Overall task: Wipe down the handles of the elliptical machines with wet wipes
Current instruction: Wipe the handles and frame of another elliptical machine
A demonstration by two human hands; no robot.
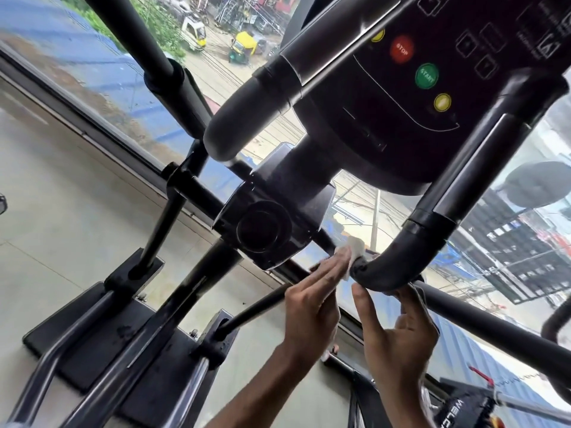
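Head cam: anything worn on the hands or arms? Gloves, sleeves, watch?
Nothing worn that shows. Left hand and right hand are ungloved, with no rings or watch visible. Both arms run bare to the frame's bottom edge, no sleeve in view.

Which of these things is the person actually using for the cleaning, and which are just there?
In use: white wet wipe; curved black handle; left hand pressing the wipe; right hand gripping the handle.
Just there: black console with coloured buttons; black base plate on the floor.
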